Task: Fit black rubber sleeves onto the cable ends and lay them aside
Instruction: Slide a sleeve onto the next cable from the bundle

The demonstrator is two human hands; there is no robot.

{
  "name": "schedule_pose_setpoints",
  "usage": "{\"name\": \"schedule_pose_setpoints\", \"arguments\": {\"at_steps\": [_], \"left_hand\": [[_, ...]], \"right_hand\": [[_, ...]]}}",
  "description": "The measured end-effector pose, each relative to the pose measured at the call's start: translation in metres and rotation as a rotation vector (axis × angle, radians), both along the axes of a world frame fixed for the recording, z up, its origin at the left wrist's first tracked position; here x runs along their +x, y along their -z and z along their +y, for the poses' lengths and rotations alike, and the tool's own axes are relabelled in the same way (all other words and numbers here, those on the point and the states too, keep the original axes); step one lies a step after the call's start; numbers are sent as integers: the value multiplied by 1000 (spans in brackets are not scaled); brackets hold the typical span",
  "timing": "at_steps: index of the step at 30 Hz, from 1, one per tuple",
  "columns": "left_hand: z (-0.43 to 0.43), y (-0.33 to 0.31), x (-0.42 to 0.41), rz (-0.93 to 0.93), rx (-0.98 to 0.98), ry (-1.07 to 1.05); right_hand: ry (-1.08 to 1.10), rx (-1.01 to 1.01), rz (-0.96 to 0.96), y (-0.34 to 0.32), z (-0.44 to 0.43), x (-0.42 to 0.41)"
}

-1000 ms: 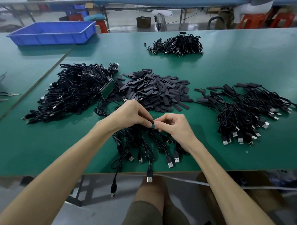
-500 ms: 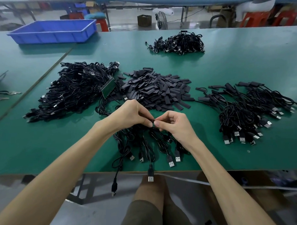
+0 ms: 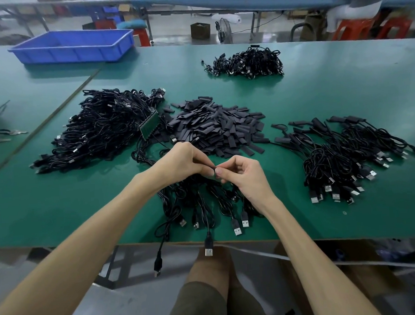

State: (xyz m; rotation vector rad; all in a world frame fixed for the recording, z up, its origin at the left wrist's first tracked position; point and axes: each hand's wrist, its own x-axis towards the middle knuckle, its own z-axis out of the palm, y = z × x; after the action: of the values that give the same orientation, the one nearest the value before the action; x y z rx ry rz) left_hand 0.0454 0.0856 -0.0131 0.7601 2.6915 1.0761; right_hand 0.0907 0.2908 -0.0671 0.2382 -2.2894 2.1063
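— Where is the thing being worked on?
— At the centre of the frame; a small black piece (image 3: pixel 213 168), matt and narrow, is pinched from both sides; the left hand (image 3: pixel 180 162) and the right hand (image 3: pixel 245 177) meet on it, fingers (image 3: pixel 207 173) curled and clamped on it tip to tip; it is too small to tell whether it is a sleeve or a cable end.
— And under the hands?
— Some loose cables (image 3: pixel 203 205), thin, black and looped, with flat metal-mouthed USB plugs fanned toward the lower edge; one hanging plug (image 3: pixel 208 251) dangles past the rim of the surface.
— The sleeves?
— Just above the hands lies a pile of rubber sleeves (image 3: pixel 219 130); short, flat, dull black strips; left of it is a large tangled heap (image 3: pixel 100 131) of cable with a green circuit strip (image 3: pixel 149 124) leaning on its right side; at centre right is a sleeved bundle (image 3: pixel 349 156), its thick covered ends toward the top; at upper centre is a smaller far heap (image 3: pixel 245 62).
— The surface and the room?
— A smooth green surface (image 3: pixel 329 87); a blue plastic tray (image 3: pixel 73 46) at upper left; beyond it a grey floor, a long blue bench, red stools (image 3: pixel 348 29) and a seated person (image 3: pixel 359 3) at upper right.
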Motion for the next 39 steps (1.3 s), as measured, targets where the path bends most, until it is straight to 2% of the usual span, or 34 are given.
{"name": "schedule_pose_setpoints", "arguments": {"at_steps": [7,12,16,20,39], "left_hand": [[-3,4,3,39,176,-96],[-2,2,7,-92,398,-150],[-7,0,6,-295,520,-100],[-15,0,4,-400,519,-25],[-13,-2,10,-376,508,-96]], "right_hand": [[79,-99,-2,1,1,0],[68,-136,-4,0,2,0],[67,-155,7,-1,3,0],[64,-153,7,0,3,0],[47,-108,13,1,3,-2]]}}
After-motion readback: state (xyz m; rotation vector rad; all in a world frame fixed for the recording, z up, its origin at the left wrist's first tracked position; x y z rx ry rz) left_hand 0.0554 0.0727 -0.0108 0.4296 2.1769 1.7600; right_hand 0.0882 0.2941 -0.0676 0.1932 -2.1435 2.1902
